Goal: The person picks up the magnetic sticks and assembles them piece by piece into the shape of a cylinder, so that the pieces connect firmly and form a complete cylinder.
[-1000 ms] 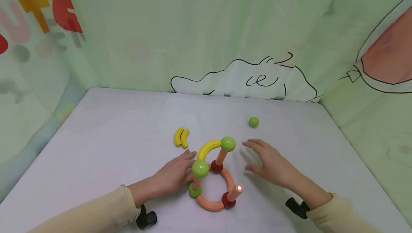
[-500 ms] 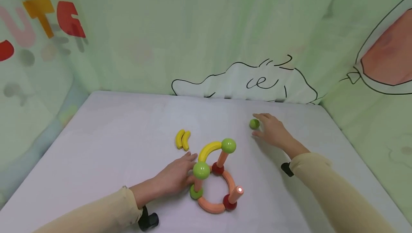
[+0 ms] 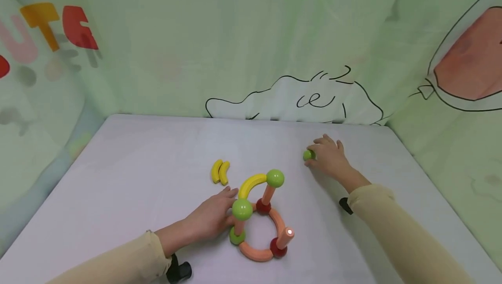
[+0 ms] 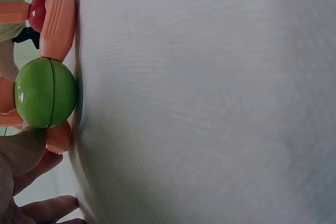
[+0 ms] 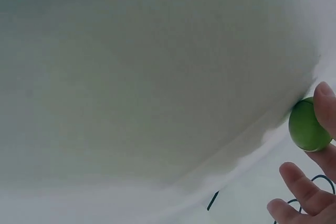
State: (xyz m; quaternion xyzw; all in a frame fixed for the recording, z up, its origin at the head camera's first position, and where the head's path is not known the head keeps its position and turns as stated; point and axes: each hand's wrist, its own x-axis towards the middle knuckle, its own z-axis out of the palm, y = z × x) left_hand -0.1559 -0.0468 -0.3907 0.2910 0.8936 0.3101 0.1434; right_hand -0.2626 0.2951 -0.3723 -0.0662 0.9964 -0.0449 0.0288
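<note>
My right hand (image 3: 332, 158) pinches a loose green ball (image 3: 307, 155) between thumb and forefinger at the back right; the right wrist view shows the same green ball (image 5: 305, 128) against the table surface, other fingers spread. A toy frame of balls and rods stands in the middle: salmon curved rods (image 3: 256, 254) form a ring with red and green balls. Upright salmon rods rise from it, two topped by green balls joined by a yellow curved rod (image 3: 251, 184). My left hand (image 3: 209, 216) rests at the frame's left side, its thumb touching the lower green ball (image 4: 44, 93), fingers loosely extended.
Two small yellow curved rods (image 3: 220, 172) lie side by side behind the frame. One upright salmon rod (image 3: 286, 237) at the front right has a bare top. White cloth covers the table (image 3: 137, 166), with printed green fabric walls (image 3: 176, 49) around it.
My right hand has moved from beside the frame to the far right and has taken hold of the loose green ball. The left hand has stayed by the frame.
</note>
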